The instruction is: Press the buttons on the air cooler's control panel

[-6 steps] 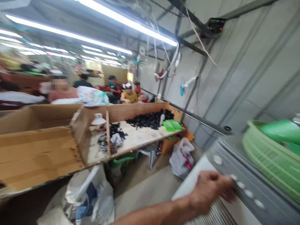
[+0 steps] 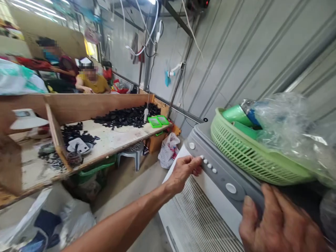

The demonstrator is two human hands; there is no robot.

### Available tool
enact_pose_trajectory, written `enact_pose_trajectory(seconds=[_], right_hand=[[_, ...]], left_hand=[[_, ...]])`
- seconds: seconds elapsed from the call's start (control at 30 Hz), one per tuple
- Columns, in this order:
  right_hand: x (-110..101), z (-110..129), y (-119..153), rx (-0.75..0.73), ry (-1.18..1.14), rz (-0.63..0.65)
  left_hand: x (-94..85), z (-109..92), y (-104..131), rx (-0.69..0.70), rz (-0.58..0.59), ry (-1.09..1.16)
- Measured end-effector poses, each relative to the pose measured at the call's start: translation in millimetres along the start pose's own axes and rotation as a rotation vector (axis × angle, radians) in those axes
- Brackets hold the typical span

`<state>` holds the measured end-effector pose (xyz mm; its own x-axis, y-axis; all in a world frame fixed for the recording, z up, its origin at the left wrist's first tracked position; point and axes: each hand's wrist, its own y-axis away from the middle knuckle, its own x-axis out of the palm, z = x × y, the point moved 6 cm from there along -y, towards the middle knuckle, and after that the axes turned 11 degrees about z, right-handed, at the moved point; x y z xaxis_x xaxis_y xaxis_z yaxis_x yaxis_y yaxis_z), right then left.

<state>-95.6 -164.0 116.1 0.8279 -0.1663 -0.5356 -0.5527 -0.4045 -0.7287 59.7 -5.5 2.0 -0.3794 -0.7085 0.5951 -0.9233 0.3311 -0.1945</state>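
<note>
My left hand (image 2: 185,172) reaches to the grey control panel (image 2: 220,176) of a white air cooler (image 2: 202,204). Its fingers are curled together, with nothing seen in them, and the tips touch the panel beside a row of small white buttons (image 2: 210,166). At the lower right, my right hand (image 2: 280,222) lies on the panel's near edge, thumb and fingers apart, just below a light green plastic basket (image 2: 249,150). The basket stands on top of the cooler, holding green items and clear plastic bags (image 2: 283,122).
A wooden workbench (image 2: 118,140) on the left bears a heap of black pieces (image 2: 126,117) and green trays (image 2: 158,121). Beneath it stands a grey stool (image 2: 132,152); a white bag (image 2: 169,150) sits on the floor. Two people sit behind the bench.
The view has swung right and down, bringing more of the cooler and basket into sight. My right hand has come into view on the panel; my left hand stays at the buttons.
</note>
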Motion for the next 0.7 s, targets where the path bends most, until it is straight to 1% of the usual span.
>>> enact_pose_trajectory(seconds=[0.03, 0.1, 0.23, 0.6, 0.7], right_hand=[[-2.8, 3.0, 0.1, 0.012, 0.103, 0.004], [-4.9, 11.3, -3.0, 0.019, 0.212, -0.004], [-4.5, 17.5, -8.5, 0.026, 0.197, -0.004], [-1.9, 13.6, -5.0, 0.033, 0.161, 0.011], [-2.5, 13.2, -5.5, 0.006, 0.165, -0.007]], left_hand=[[0.3, 0.5, -0.6, 0.001, 0.013, -0.002], [1.5, 0.7, 0.1, 0.004, 0.027, -0.007], [2.7, -1.2, 2.7, -0.013, 0.013, 0.001], [3.8, -4.2, 3.6, -0.019, 0.016, 0.024], [5.0, -5.1, 4.2, -0.018, 0.022, 0.026]])
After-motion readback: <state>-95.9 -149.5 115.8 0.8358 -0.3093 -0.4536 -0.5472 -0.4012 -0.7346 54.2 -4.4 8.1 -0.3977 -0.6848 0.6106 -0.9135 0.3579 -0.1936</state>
